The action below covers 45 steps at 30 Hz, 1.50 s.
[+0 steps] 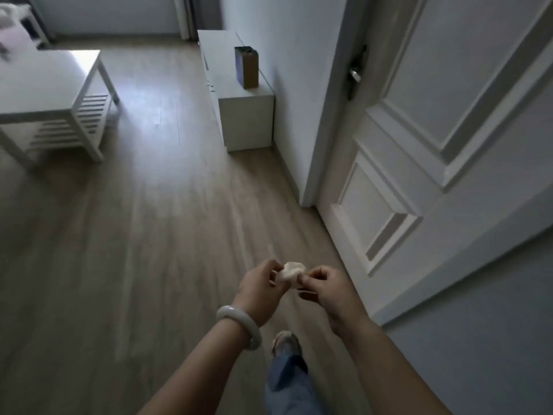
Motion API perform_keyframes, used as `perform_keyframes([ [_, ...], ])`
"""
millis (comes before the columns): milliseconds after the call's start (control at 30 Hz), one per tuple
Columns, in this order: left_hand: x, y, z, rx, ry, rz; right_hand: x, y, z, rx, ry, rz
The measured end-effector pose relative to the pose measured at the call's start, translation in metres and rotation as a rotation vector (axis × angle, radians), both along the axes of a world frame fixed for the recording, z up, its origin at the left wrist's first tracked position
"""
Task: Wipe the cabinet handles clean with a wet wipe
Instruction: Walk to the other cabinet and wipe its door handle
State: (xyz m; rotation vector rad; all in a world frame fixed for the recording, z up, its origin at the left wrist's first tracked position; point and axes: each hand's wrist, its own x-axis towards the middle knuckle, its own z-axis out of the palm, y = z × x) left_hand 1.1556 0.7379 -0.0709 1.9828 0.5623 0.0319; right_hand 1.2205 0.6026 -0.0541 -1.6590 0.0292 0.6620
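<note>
A small crumpled white wet wipe (pixel 291 273) is pinched between both my hands, low in the middle of the head view above the wooden floor. My left hand (pixel 261 290), with a white bangle on its wrist, holds the wipe's left side. My right hand (pixel 326 290) holds its right side. A low white cabinet (pixel 248 121) stands against the wall far ahead, with small dark handles (pixel 211 85) faintly visible on its front face. Both hands are far from it.
A brown and dark box (pixel 247 67) stands on the cabinet top. A white slatted coffee table (pixel 51 97) is at the left. A white panelled door (pixel 443 139) with a metal handle (pixel 354 75) fills the right. My jeans leg and shoe (pixel 285 348) show below.
</note>
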Motion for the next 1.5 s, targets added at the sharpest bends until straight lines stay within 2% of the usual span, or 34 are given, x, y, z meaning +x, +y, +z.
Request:
perform_keyframes([
  [300, 0.193, 0.162, 0.011, 0.12, -0.03, 0.23, 0.214, 0.178, -0.004, 0.226, 0.232, 0.091],
  [500, 0.289, 0.283, 0.021, 0.055, -0.06, 0.416, 0.324, 0.304, 0.007, 0.288, 0.385, 0.252],
  [667, 0.364, 0.391, 0.006, -0.066, -0.033, 0.439, 0.404, 0.415, -0.003, 0.234, 0.334, 0.342],
  [800, 0.44, 0.499, -0.005, -0.129, -0.064, 0.361, 0.476, 0.518, -0.009, 0.206, 0.247, 0.283],
  [1067, 0.604, 0.696, 0.011, -0.228, -0.023, 0.266, 0.624, 0.688, 0.004, 0.21, 0.21, 0.1],
  [1200, 0.686, 0.756, 0.018, -0.408, -0.044, 0.312, 0.703, 0.744, -0.001, 0.305, 0.303, -0.015],
  [1400, 0.81, 0.876, 0.001, -0.647, -0.063, 0.438, 0.849, 0.854, -0.027, 0.35, 0.326, -0.093],
  [1500, 0.868, 0.937, 0.001, -0.716, -0.068, 0.545, 0.926, 0.918, -0.031, 0.406, 0.448, -0.117],
])
